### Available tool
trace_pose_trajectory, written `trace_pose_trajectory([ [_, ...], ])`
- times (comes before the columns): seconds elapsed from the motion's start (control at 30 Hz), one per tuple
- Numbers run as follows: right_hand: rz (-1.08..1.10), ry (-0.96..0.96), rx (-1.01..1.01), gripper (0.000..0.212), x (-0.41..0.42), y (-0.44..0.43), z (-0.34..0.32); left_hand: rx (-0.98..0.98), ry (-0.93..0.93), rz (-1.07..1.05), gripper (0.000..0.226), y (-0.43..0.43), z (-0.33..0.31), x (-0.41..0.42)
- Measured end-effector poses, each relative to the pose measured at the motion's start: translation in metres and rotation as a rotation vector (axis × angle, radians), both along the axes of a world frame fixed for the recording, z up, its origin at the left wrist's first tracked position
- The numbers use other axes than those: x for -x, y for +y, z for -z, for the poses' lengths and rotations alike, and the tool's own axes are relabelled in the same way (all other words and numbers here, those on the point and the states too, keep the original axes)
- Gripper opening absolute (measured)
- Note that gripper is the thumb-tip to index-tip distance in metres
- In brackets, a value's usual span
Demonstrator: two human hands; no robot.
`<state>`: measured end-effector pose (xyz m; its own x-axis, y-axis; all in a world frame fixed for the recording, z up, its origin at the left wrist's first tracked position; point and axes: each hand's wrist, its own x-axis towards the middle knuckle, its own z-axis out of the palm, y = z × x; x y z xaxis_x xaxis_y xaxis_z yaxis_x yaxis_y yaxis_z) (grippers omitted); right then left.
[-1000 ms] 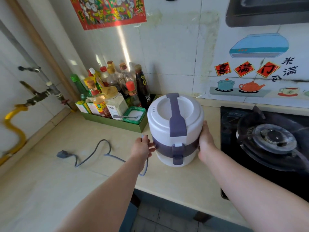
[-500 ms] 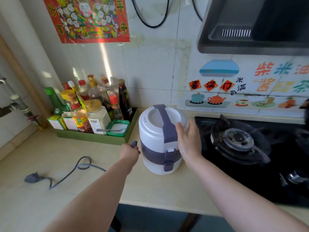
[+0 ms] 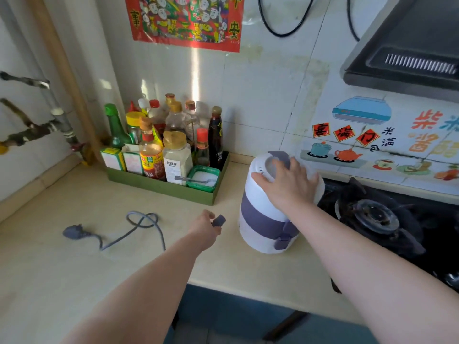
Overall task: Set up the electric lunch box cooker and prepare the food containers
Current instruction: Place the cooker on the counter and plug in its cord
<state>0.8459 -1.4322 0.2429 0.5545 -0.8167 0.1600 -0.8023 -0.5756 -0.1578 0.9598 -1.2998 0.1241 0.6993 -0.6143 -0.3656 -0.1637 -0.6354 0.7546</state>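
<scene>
The white and purple electric lunch box cooker (image 3: 260, 214) stands on the beige counter (image 3: 74, 256), tilted a little to the right, its front latch facing me. My right hand (image 3: 288, 184) lies flat on its lid, fingers spread over the purple handle. To the cooker's left, my left hand (image 3: 206, 228) grips the connector end of the grey power cord (image 3: 146, 225). The cord loops across the counter to its plug (image 3: 72, 232) at the left.
A green tray (image 3: 161, 186) with several sauce bottles and a salt tub stands against the tiled wall behind the cord. A black gas stove (image 3: 372, 217) lies right of the cooker, under a range hood (image 3: 409, 45). Gas pipes (image 3: 37, 127) run along the left wall.
My right hand went from the cooker's side up onto its lid, and the cooker now tilts. My left hand keeps the cord's connector beside the cooker. The view has swung up and left.
</scene>
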Motion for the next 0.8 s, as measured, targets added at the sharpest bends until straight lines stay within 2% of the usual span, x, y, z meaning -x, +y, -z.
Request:
trace_pose_trajectory([
  [0.13,-0.028,-0.020,0.012,0.060,0.001,0.001,-0.001,-0.016,0.008,0.110,0.029,0.015,0.013,-0.007],
  [0.23,-0.060,-0.063,-0.024,0.054,0.007,0.004,-0.004,0.070,0.072,0.138,0.020,0.018,0.019,-0.009],
  [0.37,-0.110,-0.076,-0.060,0.047,0.012,0.011,-0.013,0.199,0.276,0.147,0.024,0.016,0.016,-0.008],
  [0.53,-0.132,-0.064,-0.008,0.049,0.005,0.010,-0.006,0.275,0.415,0.233,0.027,0.020,0.009,-0.014],
  [0.7,-0.115,-0.068,0.035,0.049,0.002,0.008,0.002,0.286,0.460,0.242,0.029,0.022,0.014,-0.021],
  [0.8,-0.103,-0.074,0.032,0.054,-0.001,0.006,0.002,0.197,0.380,0.230,0.028,0.017,0.016,-0.019],
])
